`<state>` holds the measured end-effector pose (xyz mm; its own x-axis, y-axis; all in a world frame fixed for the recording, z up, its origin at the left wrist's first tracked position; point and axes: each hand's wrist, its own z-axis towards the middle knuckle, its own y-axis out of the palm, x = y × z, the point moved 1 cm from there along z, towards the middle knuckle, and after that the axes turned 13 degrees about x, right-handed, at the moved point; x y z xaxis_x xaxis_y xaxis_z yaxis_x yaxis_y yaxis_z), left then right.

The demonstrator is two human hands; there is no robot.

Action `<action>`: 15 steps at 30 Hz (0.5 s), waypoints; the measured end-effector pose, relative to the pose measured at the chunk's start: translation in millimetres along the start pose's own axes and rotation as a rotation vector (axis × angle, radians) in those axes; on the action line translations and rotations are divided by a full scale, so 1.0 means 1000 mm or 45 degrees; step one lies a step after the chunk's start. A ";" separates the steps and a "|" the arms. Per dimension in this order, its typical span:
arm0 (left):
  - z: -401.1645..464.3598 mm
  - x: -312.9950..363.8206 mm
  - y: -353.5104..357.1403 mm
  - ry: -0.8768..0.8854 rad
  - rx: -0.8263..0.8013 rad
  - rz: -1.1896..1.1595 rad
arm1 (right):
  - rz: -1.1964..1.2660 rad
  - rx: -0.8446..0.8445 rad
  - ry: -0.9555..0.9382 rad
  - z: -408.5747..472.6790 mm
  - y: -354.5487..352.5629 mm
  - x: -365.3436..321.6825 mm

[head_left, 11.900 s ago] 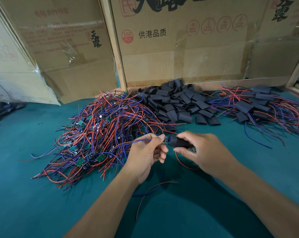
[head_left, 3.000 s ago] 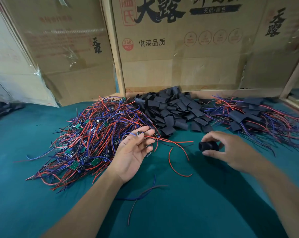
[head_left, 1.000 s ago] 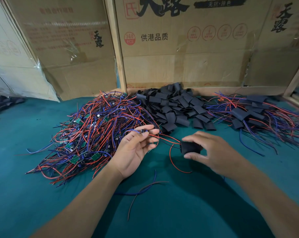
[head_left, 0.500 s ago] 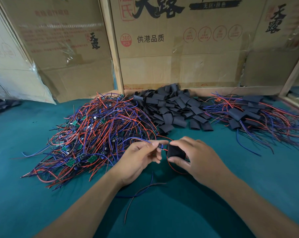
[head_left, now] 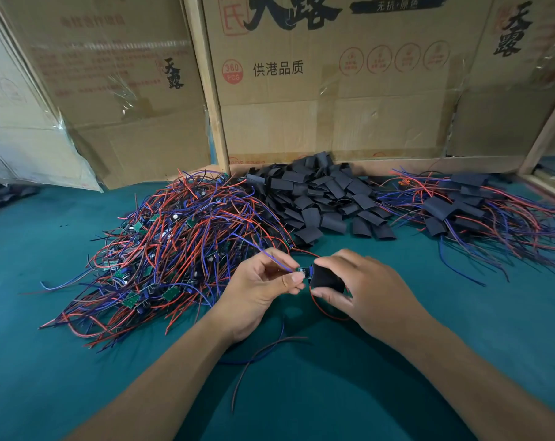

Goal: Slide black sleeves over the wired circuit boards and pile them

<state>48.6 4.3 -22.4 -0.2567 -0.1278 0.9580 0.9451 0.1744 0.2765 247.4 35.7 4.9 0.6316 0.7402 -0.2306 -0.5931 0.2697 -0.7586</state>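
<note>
While both hands meet above the desk: a board is going into a sleeve
Left hand [head_left: 259, 291]: fingers [head_left: 297, 277] pinched together on the small circuit board [head_left: 304, 272], a purple wire running up and away from them
Right hand [head_left: 363, 289]: thumb and fingers clamped on the black sleeve [head_left: 325, 279], its open mouth touching the board
Red wire [head_left: 325, 310]: loops below the sleeve, under the right fingers
Bare wired boards pile [head_left: 174, 249]: just left of the left fingers
Empty sleeves heap [head_left: 320, 195]: beyond both hands' fingers
Sleeved boards pile [head_left: 470, 208]: well beyond and right of the right fingers
Desk [head_left: 492, 329]: teal cloth
Cardboard boxes [head_left: 333, 90]: behind the heaps
</note>
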 end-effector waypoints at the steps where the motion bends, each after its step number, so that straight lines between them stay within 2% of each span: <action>1: 0.000 0.001 0.000 -0.004 0.006 0.010 | -0.008 0.002 -0.014 0.000 0.000 0.000; 15: 0.000 0.000 -0.003 0.018 -0.066 0.207 | 0.123 -0.065 -0.103 0.002 0.005 -0.001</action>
<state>45.8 3.9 -23.6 -0.0973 -0.1155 0.9885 0.9832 0.1430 0.1135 242.9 37.1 3.0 0.5291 0.8091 -0.2557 -0.6219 0.1647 -0.7656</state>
